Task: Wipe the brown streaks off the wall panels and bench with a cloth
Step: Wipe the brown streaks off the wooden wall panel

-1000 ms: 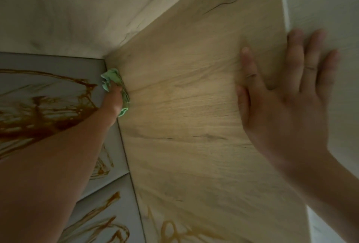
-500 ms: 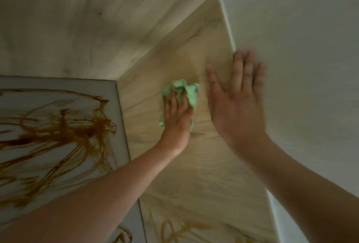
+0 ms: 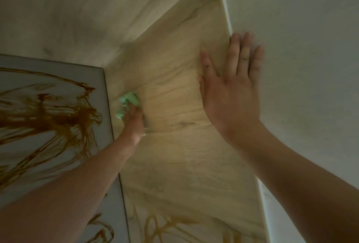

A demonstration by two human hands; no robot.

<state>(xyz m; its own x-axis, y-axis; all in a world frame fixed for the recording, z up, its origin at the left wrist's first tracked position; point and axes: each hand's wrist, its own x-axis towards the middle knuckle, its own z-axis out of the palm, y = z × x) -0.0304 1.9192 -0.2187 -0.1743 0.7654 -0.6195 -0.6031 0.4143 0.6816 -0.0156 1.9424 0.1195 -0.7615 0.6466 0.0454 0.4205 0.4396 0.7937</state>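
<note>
Fingers (image 3: 132,111) of the left hand (image 3: 134,124) are closed on a bunched green cloth (image 3: 128,101), pressing it to the wood-grain panel (image 3: 184,145); the right hand (image 3: 231,95) lies flat with its fingers straight and slightly apart, holding nothing.

Nearest, looping brown streaks (image 3: 165,227) cross the lower end of the wood-grain panel; to the left the grey panel (image 3: 104,145) carries heavy brown smears (image 3: 64,118); further up, the cloth sits on the wood just beside the grey panel's edge, near its upper corner; the right hand rests across the line where the wood meets the white wall (image 3: 301,67); farthest, a paler wood surface (image 3: 77,19) spans the top.
</note>
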